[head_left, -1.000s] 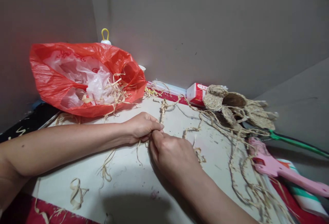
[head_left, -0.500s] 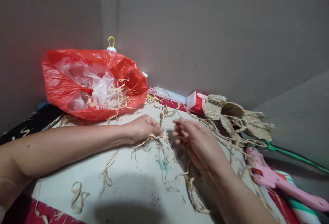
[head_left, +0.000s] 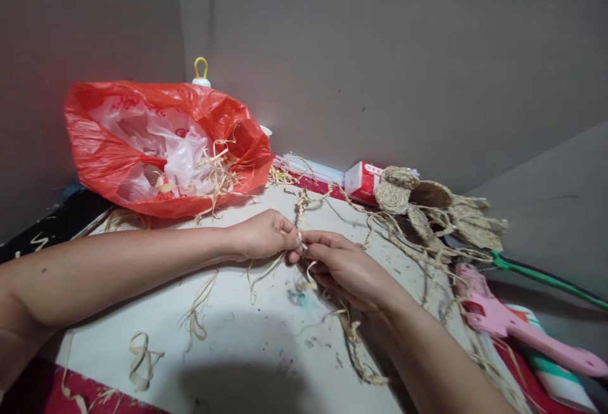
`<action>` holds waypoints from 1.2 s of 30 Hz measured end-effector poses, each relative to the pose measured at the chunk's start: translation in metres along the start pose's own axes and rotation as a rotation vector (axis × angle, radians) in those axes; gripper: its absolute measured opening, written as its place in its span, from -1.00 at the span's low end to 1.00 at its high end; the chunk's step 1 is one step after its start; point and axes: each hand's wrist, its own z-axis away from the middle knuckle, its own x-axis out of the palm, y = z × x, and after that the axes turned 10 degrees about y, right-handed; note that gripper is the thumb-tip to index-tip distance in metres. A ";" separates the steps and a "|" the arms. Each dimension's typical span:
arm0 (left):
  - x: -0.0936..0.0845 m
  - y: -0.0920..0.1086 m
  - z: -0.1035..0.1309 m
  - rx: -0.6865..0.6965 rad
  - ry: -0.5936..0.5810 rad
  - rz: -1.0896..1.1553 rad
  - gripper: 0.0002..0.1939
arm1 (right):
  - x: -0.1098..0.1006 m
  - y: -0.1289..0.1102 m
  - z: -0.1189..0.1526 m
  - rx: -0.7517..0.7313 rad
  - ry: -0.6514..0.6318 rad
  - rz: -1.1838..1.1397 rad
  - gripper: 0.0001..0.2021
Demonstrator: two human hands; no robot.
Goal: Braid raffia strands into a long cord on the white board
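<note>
Two hands meet near the middle of the head view, over the pale surface. Your left hand has its fingertips pinched together on the near end of the braided cord. Your right hand comes in from the other side, thumb and fingers drawn together, apparently on the loose strands at that same end; its tips are at or just beside the left ones, and whether they touch you can't quite tell.

The cord's held length lies just beyond your fingertips. Its long axis runs nearly straight away from you, so both forearms come at it from the sides. At its far end it bends right, toward the tangle of cord. Neither hand is clearly nearer: the braid's near end sits between them. Other pale fibres trail from the pinch, toward you and to the left.

To your left, beyond the forearm, the red plastic bag gapes open; its red print is too blurred to read. Near the wall on the right, the red and white box carries marks on a white patch, also too small to read, beside the coiled woven pieces. Farther right, the pink glue gun lies partly over a white and green tube; you can make out no brand on either.
</note>
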 end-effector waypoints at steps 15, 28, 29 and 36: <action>0.003 0.003 -0.003 -0.067 0.010 -0.026 -0.80 | 0.001 0.005 -0.007 -0.104 0.111 0.199 -0.85; -0.009 -0.002 -0.011 -0.018 -0.067 -0.070 -0.87 | -0.008 0.004 -0.010 -0.138 0.015 0.173 -0.72; -0.009 -0.003 -0.011 -0.019 -0.070 -0.062 -0.86 | -0.009 0.005 -0.010 -0.127 -0.012 0.154 -0.70; -0.012 0.000 -0.011 0.000 -0.058 -0.119 -0.87 | -0.012 0.005 -0.010 -0.078 -0.128 -0.023 -0.59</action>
